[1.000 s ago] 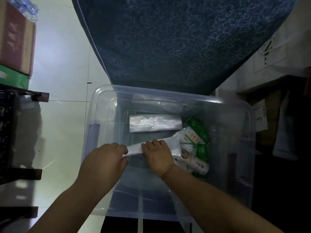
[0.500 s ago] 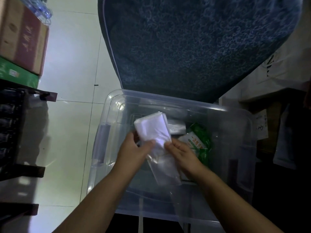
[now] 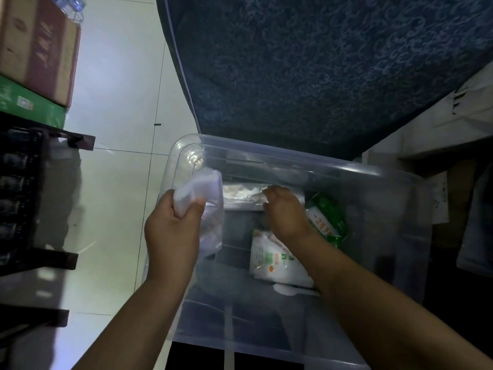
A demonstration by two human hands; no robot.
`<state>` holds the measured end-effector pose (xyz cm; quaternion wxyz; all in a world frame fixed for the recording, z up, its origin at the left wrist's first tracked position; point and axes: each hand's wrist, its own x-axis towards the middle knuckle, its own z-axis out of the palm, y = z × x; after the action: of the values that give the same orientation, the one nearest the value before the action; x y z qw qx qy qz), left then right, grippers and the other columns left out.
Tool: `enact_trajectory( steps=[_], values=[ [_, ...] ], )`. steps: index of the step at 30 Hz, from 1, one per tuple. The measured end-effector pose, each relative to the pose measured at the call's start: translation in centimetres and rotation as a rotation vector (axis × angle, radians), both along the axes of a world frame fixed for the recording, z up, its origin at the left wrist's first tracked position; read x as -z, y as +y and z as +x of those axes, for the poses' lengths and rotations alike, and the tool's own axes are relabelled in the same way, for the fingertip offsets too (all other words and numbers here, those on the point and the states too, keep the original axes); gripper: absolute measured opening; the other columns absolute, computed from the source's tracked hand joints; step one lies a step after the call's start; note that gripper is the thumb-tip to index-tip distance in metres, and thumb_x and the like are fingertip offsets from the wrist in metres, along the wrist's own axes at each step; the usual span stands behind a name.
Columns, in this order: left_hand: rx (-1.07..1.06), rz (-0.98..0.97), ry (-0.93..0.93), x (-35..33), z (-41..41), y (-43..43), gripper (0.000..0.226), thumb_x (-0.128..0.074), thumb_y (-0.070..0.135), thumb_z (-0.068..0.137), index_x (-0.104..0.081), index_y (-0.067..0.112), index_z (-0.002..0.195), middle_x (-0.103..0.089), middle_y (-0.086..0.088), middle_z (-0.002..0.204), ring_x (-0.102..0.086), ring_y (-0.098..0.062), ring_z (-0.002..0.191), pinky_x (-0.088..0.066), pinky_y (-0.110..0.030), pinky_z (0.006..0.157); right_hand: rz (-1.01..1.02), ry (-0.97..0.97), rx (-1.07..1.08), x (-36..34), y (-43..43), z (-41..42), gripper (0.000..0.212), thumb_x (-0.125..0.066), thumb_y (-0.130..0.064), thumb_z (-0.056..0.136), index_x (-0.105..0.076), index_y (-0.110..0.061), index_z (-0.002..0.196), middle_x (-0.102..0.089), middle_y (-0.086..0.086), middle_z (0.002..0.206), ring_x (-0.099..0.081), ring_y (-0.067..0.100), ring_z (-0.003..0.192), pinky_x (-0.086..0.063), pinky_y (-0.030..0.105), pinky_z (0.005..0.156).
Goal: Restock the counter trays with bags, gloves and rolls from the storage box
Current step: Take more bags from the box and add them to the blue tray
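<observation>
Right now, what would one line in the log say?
left hand: holding clear bag pack | right hand: reaching into storage box, on silvery packet | counter trays: not in view

The right hand (image 3: 285,214) covers the near right end of a flat silvery packet (image 3: 241,194) at the far side of the clear storage box (image 3: 373,236), and its wrist hides the right edge of a white packet (image 3: 269,263) printed "100"; the smaller print there is too small to read. A green packet (image 3: 329,218) is partly behind that wrist. The left hand (image 3: 173,231) hides the near part of the bundle of clear bags (image 3: 210,209) it grips. The box's near edge and both forearms are cut off by the frame. The dark rack (image 3: 18,198) at left is blurred.
</observation>
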<state>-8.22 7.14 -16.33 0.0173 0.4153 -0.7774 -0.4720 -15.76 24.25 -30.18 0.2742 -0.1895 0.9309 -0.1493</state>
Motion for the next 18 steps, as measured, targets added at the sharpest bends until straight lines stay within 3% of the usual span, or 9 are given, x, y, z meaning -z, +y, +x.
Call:
enact_trajectory(
  steps=[3,6,9,13,16,18],
  values=[
    [-0.026,-0.007,0.031,-0.2,0.1,-0.3,0.02,-0.061,0.029,0.086,-0.05,0.042,0.077,-0.054,0.024,0.074,-0.056,0.02,0.07,-0.037,0.004,0.046,0.131,-0.006,-0.239,3.0,-1.3,-1.2,0.064,-0.052,-0.009,0.09,-0.023,-0.014,0.146,-0.023,0.013,0.155,-0.022,0.03,0.142,-0.017,0.04,0.116],
    [-0.028,-0.029,0.033,0.1,0.4,-0.8,0.009,-0.06,0.03,0.087,-0.052,0.034,0.09,-0.054,0.023,0.077,-0.053,0.024,0.074,-0.035,0.007,0.049,0.254,0.01,-0.337,4.7,-2.0,-1.1,0.079,-0.055,-0.005,0.083,-0.012,-0.016,0.149,-0.019,0.014,0.156,-0.019,0.032,0.142,-0.015,0.045,0.116],
    [-0.011,-0.031,0.044,0.0,0.7,-1.0,0.008,-0.06,0.03,0.085,-0.053,0.034,0.088,-0.055,0.023,0.078,-0.054,0.022,0.076,-0.036,0.006,0.051,0.331,0.097,-0.317,5.1,-2.8,-0.6,0.08,-0.064,-0.009,0.075,-0.022,-0.011,0.143,-0.037,0.017,0.144,-0.037,0.036,0.128,-0.03,0.047,0.105],
    [-0.037,0.016,0.044,-0.4,0.8,-1.1,0.012,-0.062,0.03,0.084,-0.053,0.038,0.082,-0.057,0.023,0.079,-0.054,0.023,0.077,-0.036,0.006,0.049,0.333,0.145,-0.271,4.5,-2.8,-0.7,0.056,-0.067,-0.017,0.075,-0.047,-0.011,0.126,-0.049,0.016,0.129,-0.042,0.033,0.117,-0.034,0.043,0.1],
    [-0.053,0.045,0.061,-1.1,0.8,-1.2,0.016,-0.062,0.032,0.083,-0.052,0.043,0.079,-0.057,0.022,0.08,-0.054,0.022,0.076,-0.036,0.005,0.049,0.253,0.025,-0.166,3.6,-2.1,-0.6,0.051,-0.068,-0.019,0.078,-0.05,-0.013,0.125,-0.051,0.014,0.127,-0.049,0.031,0.114,-0.041,0.041,0.098],
    [-0.042,0.061,0.087,-1.8,0.9,-1.2,0.016,-0.062,0.031,0.084,-0.053,0.043,0.079,-0.06,0.019,0.079,-0.056,0.018,0.077,-0.038,0.004,0.049,0.19,-0.11,-0.072,2.3,-1.4,-0.2,0.045,-0.069,-0.021,0.08,-0.051,-0.016,0.12,-0.06,0.011,0.118,-0.06,0.028,0.102,-0.049,0.036,0.087]
  ],
)
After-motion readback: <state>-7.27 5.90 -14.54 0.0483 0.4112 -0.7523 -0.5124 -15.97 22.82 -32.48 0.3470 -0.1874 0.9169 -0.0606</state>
